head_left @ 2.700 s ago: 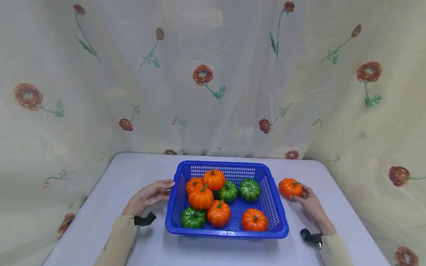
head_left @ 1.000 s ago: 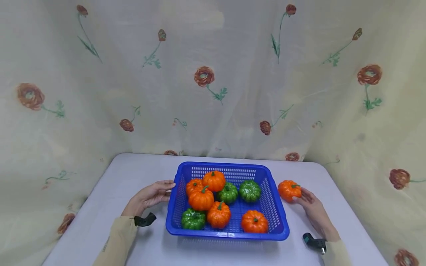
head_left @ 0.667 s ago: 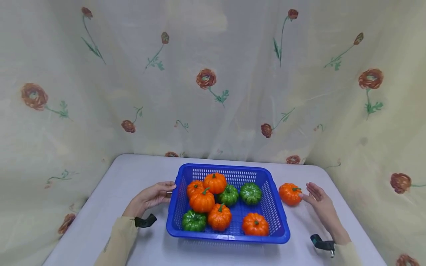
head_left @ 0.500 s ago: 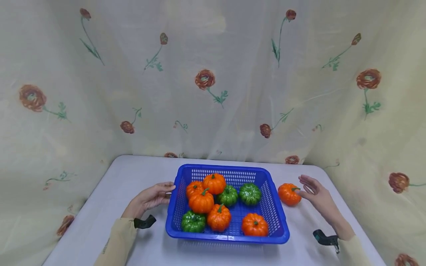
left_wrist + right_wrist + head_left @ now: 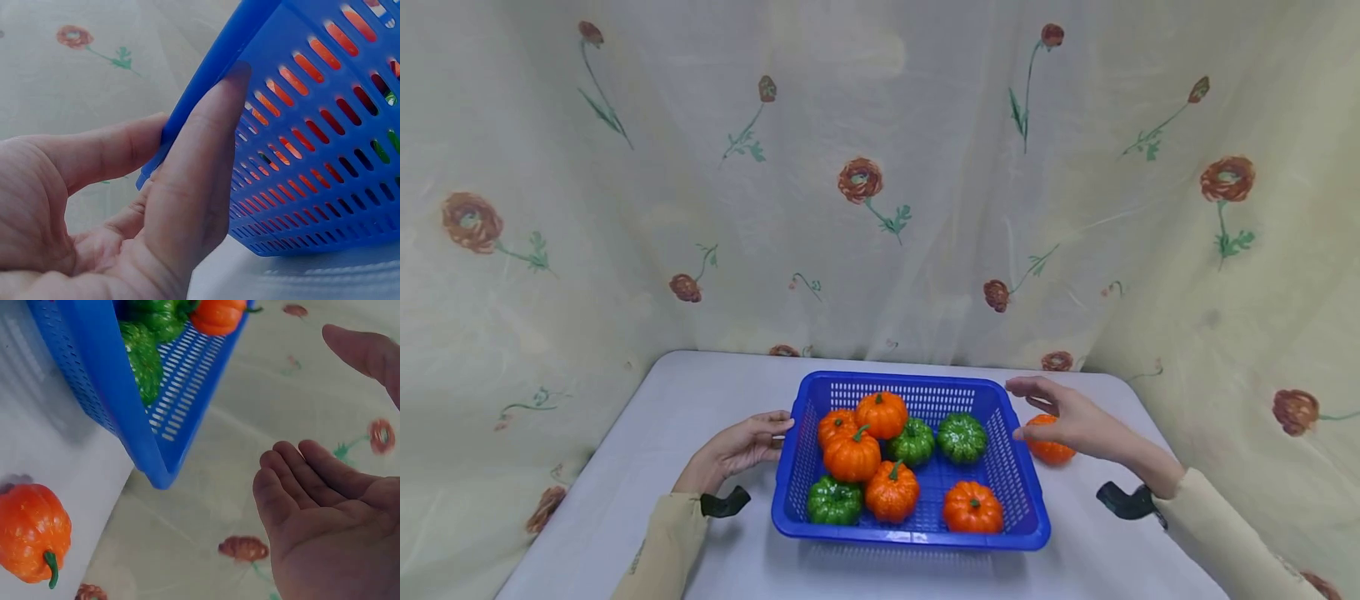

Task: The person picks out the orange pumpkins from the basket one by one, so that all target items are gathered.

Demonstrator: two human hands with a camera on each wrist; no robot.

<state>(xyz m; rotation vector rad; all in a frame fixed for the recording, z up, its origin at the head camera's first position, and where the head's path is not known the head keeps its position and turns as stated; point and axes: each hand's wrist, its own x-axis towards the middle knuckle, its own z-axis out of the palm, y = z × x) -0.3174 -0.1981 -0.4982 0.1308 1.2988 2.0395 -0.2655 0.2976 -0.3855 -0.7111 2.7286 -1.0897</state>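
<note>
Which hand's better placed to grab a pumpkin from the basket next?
Right hand, likely: it holds nothing and is by the basket's right side, near a green pumpkin. The left hand pinches the left rim, so it would have to let go first.

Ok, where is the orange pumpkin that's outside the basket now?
In the head view, the loose orange pumpkin is on the table, just right of the blue basket, partly hidden by the right hand.
</note>
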